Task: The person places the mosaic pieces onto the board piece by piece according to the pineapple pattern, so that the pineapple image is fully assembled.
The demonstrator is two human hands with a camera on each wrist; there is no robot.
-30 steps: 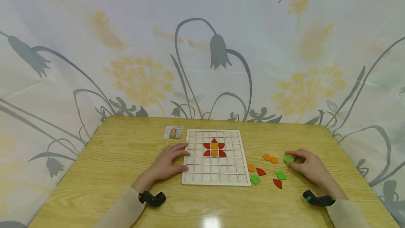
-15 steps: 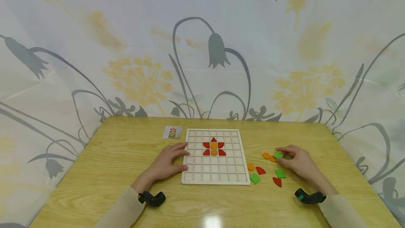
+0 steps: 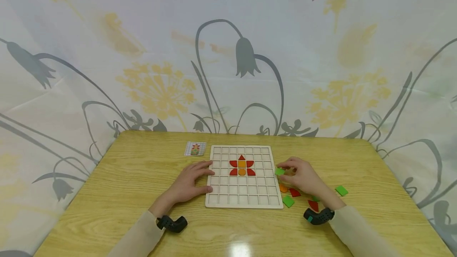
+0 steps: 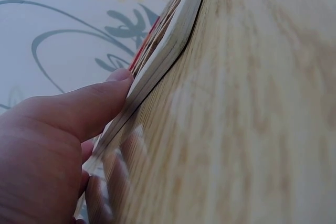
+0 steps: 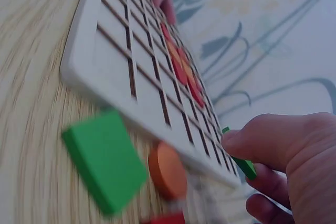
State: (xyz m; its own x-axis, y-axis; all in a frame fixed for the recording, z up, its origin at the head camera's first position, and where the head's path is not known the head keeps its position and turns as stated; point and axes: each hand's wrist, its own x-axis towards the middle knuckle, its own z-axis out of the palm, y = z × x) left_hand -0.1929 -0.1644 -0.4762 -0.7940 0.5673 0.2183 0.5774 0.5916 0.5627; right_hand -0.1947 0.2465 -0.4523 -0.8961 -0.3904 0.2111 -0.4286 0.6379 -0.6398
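Observation:
A white grid board (image 3: 228,201) lies on the table, with red and orange pieces (image 3: 242,164) set in its upper middle cells. My left hand (image 3: 187,181) rests at the board's left edge, fingers relaxed; in the left wrist view the thumb (image 4: 113,87) touches the rim. Between thumb and fingers, my right hand (image 3: 301,175) pinches a green square tile (image 3: 279,171) close to the board's right edge. The same green tile (image 5: 244,166) appears edge-on in the right wrist view. Part of the loose pieces are hidden beneath the right hand and wrist.
Right of the board lie a green square (image 3: 288,201), an orange disc (image 3: 283,188) and two red quarter pieces (image 3: 294,192). Another green square (image 3: 341,190) lies farther right. A small picture card (image 3: 195,148) sits at the board's upper left. A patterned cloth (image 3: 228,50) hangs behind the table.
My right hand has carried the pinched green square leftward, from among the loose pieces to the board's right edge. The left hand has stayed at the board.

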